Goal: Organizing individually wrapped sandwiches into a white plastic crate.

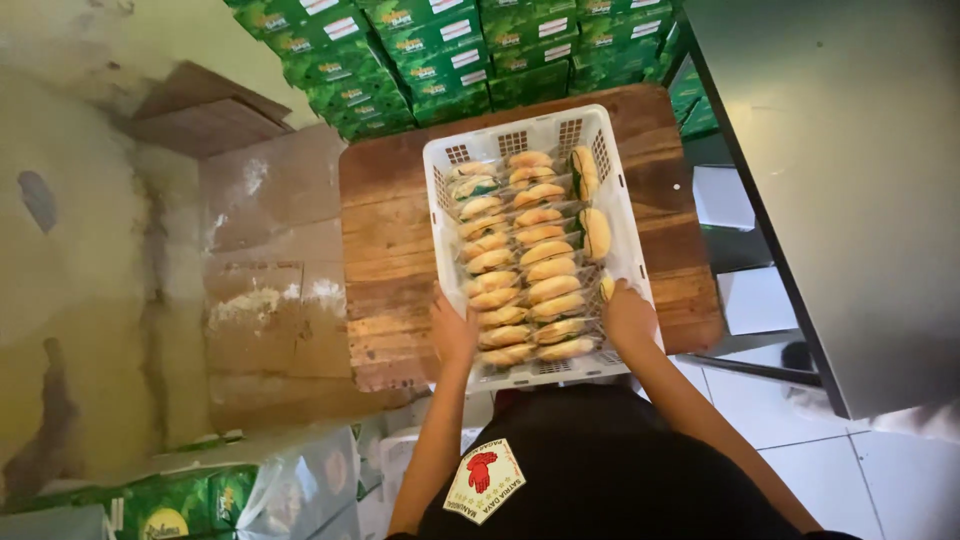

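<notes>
Wall: pale, stained surface [70, 250] down the frame's left side.
Counter: grey slab [850, 180] at the right edge, above white floor tiles [880, 480].
Boxes: green cartons [440, 50] stacked along the top; more at lower left.
Table: worn wooden top [385, 250] at centre, carrying the crate.
Crate: white plastic basket [520, 135] at frame centre, resting on the table.
Buns: wrapped rolls [525, 265] packed in two rows inside the crate, a few more along its right wall.
Left hand [452, 330]: grasping the crate's near left rim.
Right hand [628, 315]: gripping the near right rim.
</notes>
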